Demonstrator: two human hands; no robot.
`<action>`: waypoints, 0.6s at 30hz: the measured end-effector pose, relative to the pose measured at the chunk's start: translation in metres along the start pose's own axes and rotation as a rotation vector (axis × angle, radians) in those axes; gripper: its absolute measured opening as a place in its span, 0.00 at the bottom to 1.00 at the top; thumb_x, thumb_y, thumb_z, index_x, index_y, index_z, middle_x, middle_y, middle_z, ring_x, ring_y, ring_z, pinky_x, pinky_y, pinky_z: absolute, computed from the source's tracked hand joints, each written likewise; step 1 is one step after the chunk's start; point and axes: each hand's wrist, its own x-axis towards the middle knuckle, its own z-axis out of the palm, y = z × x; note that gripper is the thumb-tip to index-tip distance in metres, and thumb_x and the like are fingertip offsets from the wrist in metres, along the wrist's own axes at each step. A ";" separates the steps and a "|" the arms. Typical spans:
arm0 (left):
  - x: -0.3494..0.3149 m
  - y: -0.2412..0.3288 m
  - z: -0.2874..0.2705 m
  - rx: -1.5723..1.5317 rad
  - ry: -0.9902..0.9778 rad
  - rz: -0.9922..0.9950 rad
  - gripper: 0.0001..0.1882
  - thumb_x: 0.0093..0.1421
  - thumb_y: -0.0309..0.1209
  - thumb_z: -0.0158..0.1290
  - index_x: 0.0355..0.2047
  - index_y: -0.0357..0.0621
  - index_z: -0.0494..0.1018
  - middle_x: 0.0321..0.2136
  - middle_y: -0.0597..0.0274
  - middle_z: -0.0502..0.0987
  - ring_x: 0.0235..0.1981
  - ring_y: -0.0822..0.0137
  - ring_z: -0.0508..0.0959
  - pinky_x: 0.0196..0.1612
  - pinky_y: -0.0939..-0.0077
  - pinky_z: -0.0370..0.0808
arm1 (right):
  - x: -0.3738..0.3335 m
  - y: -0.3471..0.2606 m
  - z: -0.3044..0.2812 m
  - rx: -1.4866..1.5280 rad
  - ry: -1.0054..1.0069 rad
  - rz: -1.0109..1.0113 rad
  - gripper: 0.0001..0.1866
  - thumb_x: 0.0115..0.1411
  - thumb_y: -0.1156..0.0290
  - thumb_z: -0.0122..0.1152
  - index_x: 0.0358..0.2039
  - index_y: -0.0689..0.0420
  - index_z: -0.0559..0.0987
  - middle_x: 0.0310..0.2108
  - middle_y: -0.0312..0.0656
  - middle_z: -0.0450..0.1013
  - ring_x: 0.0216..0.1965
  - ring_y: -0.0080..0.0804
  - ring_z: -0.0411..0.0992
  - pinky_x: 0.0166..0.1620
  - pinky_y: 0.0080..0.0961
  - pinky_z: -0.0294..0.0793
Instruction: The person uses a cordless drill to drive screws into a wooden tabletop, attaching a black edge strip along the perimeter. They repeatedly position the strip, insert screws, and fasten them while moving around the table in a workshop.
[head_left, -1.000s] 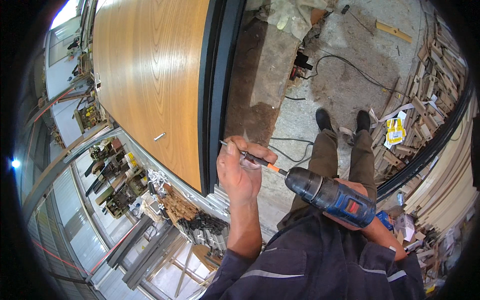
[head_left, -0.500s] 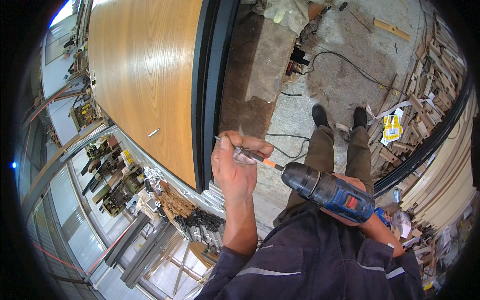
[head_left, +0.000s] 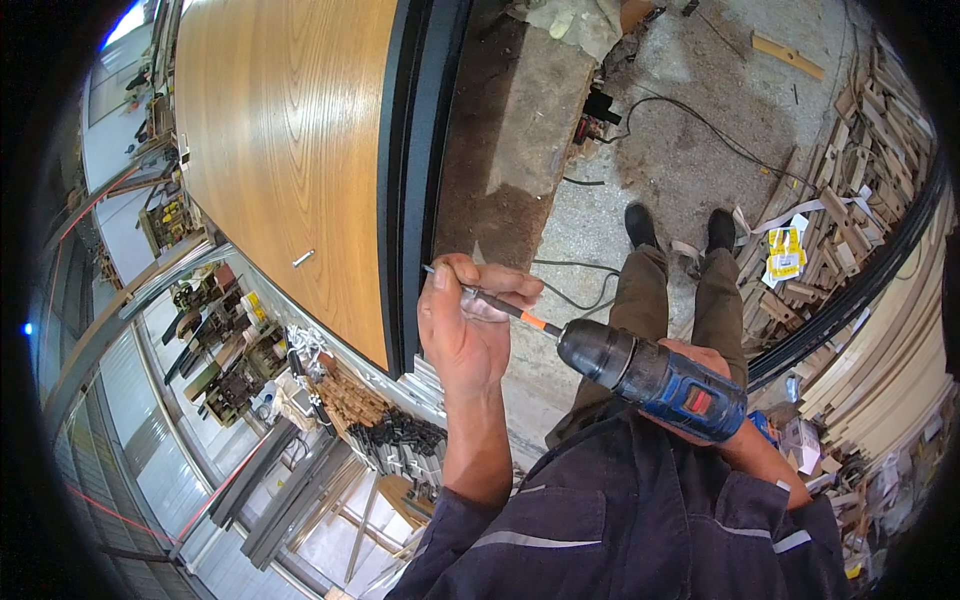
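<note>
My right hand [head_left: 700,358] is wrapped round a blue and black cordless drill [head_left: 650,375], held tilted with its chuck toward the upper left. From the chuck runs a long driver bit [head_left: 530,319] with an orange band. Thumb and forefinger of my left hand [head_left: 465,335] pinch a thin metal screw [head_left: 429,268] at the far end of the bit; its tip is at the dark frame edge [head_left: 425,150] beside a wood-grain panel [head_left: 290,130]. Something pale lies against my left palm, too covered to name. A small metal pin [head_left: 304,258] rests on the panel.
A dark cable [head_left: 700,125] winds over the concrete floor beyond my feet. Wood offcuts [head_left: 850,200] are heaped on the right, beside long pale boards [head_left: 880,330]. At lower left are stacked profiles [head_left: 290,500] and machinery [head_left: 225,350].
The panel and both hands sit slightly farther left in the picture. My grip on the drill and the pinch at the screw look the same.
</note>
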 end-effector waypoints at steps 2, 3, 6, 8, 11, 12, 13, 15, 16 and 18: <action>0.000 0.001 -0.001 -0.004 -0.009 -0.006 0.16 0.78 0.44 0.41 0.41 0.47 0.69 0.27 0.53 0.80 0.33 0.52 0.80 0.40 0.58 0.75 | 0.001 0.001 -0.001 0.011 -0.009 0.023 0.23 0.55 0.63 0.69 0.51 0.54 0.78 0.38 0.41 0.77 0.41 0.44 0.80 0.44 0.32 0.80; 0.000 0.001 -0.001 0.003 -0.002 -0.001 0.16 0.78 0.44 0.41 0.41 0.47 0.69 0.27 0.54 0.80 0.32 0.52 0.80 0.39 0.58 0.75 | 0.002 -0.002 -0.001 -0.013 -0.004 0.034 0.23 0.55 0.63 0.68 0.51 0.54 0.78 0.38 0.42 0.77 0.40 0.44 0.80 0.44 0.32 0.80; 0.000 0.001 0.002 0.015 0.008 0.008 0.16 0.78 0.44 0.41 0.41 0.47 0.69 0.27 0.54 0.80 0.32 0.52 0.80 0.39 0.58 0.75 | 0.002 -0.006 0.000 -0.045 -0.002 0.067 0.21 0.55 0.65 0.68 0.50 0.53 0.78 0.37 0.43 0.77 0.40 0.45 0.80 0.43 0.33 0.80; 0.001 0.002 0.003 0.011 0.000 0.005 0.16 0.78 0.44 0.42 0.40 0.47 0.69 0.27 0.54 0.80 0.31 0.53 0.79 0.39 0.58 0.75 | 0.000 -0.002 0.003 -0.012 -0.019 0.092 0.21 0.55 0.66 0.67 0.49 0.53 0.79 0.37 0.44 0.77 0.40 0.46 0.80 0.43 0.33 0.79; 0.000 0.002 0.003 0.003 0.016 -0.004 0.16 0.78 0.44 0.41 0.40 0.47 0.69 0.27 0.54 0.80 0.31 0.53 0.79 0.39 0.58 0.75 | 0.004 -0.006 0.000 -0.022 -0.004 0.067 0.20 0.54 0.66 0.67 0.49 0.53 0.79 0.37 0.44 0.77 0.40 0.46 0.80 0.44 0.33 0.79; 0.000 0.002 0.003 -0.002 0.017 -0.002 0.16 0.78 0.44 0.41 0.40 0.47 0.69 0.27 0.54 0.81 0.30 0.54 0.79 0.39 0.58 0.75 | 0.002 -0.005 0.001 0.007 -0.014 0.106 0.21 0.54 0.66 0.68 0.49 0.53 0.79 0.37 0.44 0.77 0.41 0.46 0.80 0.44 0.33 0.79; 0.000 0.002 0.004 -0.006 0.017 0.000 0.16 0.78 0.44 0.41 0.40 0.47 0.70 0.28 0.54 0.81 0.30 0.54 0.79 0.39 0.58 0.75 | -0.001 -0.001 0.002 0.035 -0.023 0.147 0.21 0.54 0.66 0.68 0.49 0.53 0.79 0.37 0.44 0.77 0.41 0.46 0.80 0.44 0.33 0.79; 0.001 0.002 0.003 -0.014 0.004 0.003 0.16 0.78 0.44 0.41 0.39 0.47 0.70 0.28 0.54 0.81 0.30 0.54 0.79 0.39 0.58 0.75 | -0.002 0.000 0.002 0.025 -0.037 0.155 0.21 0.54 0.67 0.68 0.49 0.53 0.78 0.38 0.44 0.77 0.41 0.46 0.80 0.44 0.33 0.79; 0.002 0.002 0.001 -0.016 -0.010 0.004 0.16 0.78 0.44 0.41 0.39 0.47 0.70 0.28 0.54 0.81 0.30 0.54 0.79 0.39 0.58 0.75 | 0.000 -0.001 0.002 -0.014 -0.042 0.123 0.21 0.54 0.67 0.68 0.49 0.54 0.78 0.39 0.44 0.77 0.41 0.46 0.80 0.44 0.33 0.80; 0.002 0.002 0.001 -0.006 -0.011 0.006 0.16 0.78 0.44 0.41 0.39 0.47 0.70 0.27 0.55 0.81 0.29 0.54 0.79 0.39 0.58 0.74 | 0.003 -0.005 0.001 -0.058 -0.043 0.087 0.22 0.54 0.67 0.68 0.50 0.54 0.78 0.40 0.44 0.77 0.41 0.46 0.80 0.44 0.32 0.80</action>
